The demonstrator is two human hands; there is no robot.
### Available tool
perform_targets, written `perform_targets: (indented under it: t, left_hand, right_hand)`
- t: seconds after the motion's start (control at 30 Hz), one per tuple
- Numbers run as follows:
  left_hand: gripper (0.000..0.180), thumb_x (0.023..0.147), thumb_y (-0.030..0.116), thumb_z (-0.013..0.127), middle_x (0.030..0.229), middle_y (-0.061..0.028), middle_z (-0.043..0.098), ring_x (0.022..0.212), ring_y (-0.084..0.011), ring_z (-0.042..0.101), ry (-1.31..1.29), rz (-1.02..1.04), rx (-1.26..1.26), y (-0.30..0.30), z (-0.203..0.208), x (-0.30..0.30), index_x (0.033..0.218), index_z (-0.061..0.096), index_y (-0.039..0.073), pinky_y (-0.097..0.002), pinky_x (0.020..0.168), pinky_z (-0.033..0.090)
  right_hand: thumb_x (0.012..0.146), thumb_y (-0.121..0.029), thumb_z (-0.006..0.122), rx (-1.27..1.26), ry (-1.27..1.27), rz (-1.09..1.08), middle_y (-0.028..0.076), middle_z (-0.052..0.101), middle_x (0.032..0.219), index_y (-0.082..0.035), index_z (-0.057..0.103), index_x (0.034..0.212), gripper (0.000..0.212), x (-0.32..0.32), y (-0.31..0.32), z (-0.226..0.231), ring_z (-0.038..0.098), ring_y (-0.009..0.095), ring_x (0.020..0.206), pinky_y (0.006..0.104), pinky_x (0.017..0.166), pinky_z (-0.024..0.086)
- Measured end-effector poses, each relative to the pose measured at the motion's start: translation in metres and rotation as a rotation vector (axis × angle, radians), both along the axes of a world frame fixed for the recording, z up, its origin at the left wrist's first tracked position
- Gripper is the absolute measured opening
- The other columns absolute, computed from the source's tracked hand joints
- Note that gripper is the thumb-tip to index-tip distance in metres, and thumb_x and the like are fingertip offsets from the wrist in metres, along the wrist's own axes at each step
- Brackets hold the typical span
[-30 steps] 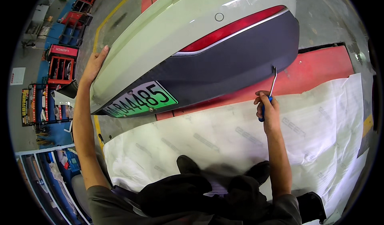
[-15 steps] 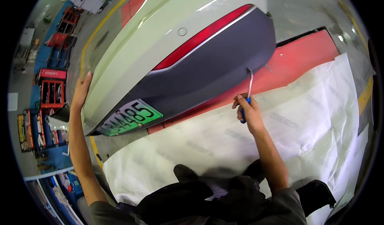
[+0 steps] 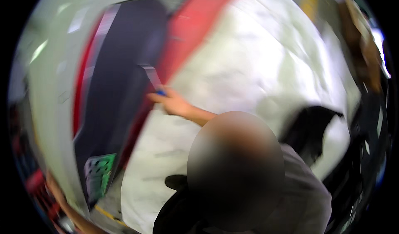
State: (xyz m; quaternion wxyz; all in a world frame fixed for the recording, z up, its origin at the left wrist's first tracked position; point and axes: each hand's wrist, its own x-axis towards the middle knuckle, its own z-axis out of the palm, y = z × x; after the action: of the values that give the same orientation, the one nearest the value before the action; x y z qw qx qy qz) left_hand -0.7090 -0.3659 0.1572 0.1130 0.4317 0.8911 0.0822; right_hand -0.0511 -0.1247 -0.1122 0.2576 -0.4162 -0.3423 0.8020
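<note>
A car's rear bumper, pale green above (image 3: pixel 50 92) with a dark grey lower panel (image 3: pixel 112 80), fills the left side, blurred by motion. It carries a long red lamp strip (image 3: pixel 85 74) and a green licence plate (image 3: pixel 99 173). My right hand (image 3: pixel 174 103) is closed round the blue handle of a hooked tool (image 3: pixel 154 76). The tool's bent metal shaft points at the dark panel's edge; whether its tip touches is unclear. At the lower left, my left hand (image 3: pixel 54 186) lies along the bumper's outer edge, its fingers smeared.
Under the bumper's near side shows a red surface (image 3: pixel 191 26). A white sheet (image 3: pixel 232 63) covers the floor beside it. On the sheet's right lies a black curved part (image 3: pixel 309 130). Blurred red racks (image 3: pixel 37 182) stand at the lower left. A blurred patch hides part of my right arm.
My view has swung sharply, so the bumper now stands steeper and further left in the picture. My right hand still holds the hooked tool near the dark panel's edge.
</note>
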Motion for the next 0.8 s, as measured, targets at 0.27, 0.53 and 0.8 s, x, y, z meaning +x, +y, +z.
perform_targets:
  t: [0.27,0.53,0.8]
  left_hand:
    - [0.054,0.118,0.044,0.049,0.082,-0.0079,0.061,0.075,-0.0190,0.055,0.489,-0.193,0.130,0.043,0.017,0.178,0.099,0.070,-0.002,-0.0402,0.068,0.045]
    - [0.059,0.118,0.047,0.049,0.077,-0.0120,0.067,0.067,-0.0213,0.059,0.402,-0.246,0.025,-0.024,0.035,0.249,0.096,0.073,-0.003,-0.0410,0.062,0.047]
    - [0.064,0.117,0.050,0.050,0.072,-0.0161,0.073,0.059,-0.0236,0.063,0.183,-0.232,-0.072,-0.084,0.013,0.255,0.093,0.076,-0.004,-0.0418,0.055,0.050]
  right_hand:
    - [0.106,-0.028,0.064,-0.064,0.138,0.023,0.014,0.074,0.081,-0.002,0.062,0.110,0.026,0.011,-0.007,0.032,0.066,0.020,0.055,0.0365,0.052,0.055]
    - [0.109,-0.035,0.064,-0.399,0.464,-0.056,0.016,0.072,0.094,-0.012,0.061,0.113,0.024,-0.004,-0.048,0.018,0.061,0.021,0.062,0.0370,0.054,0.051]
    - [0.110,-0.040,0.059,-0.524,0.592,-0.140,0.010,0.073,0.104,-0.021,0.054,0.116,0.020,0.024,-0.106,0.019,0.060,0.019,0.071,0.0360,0.059,0.048]
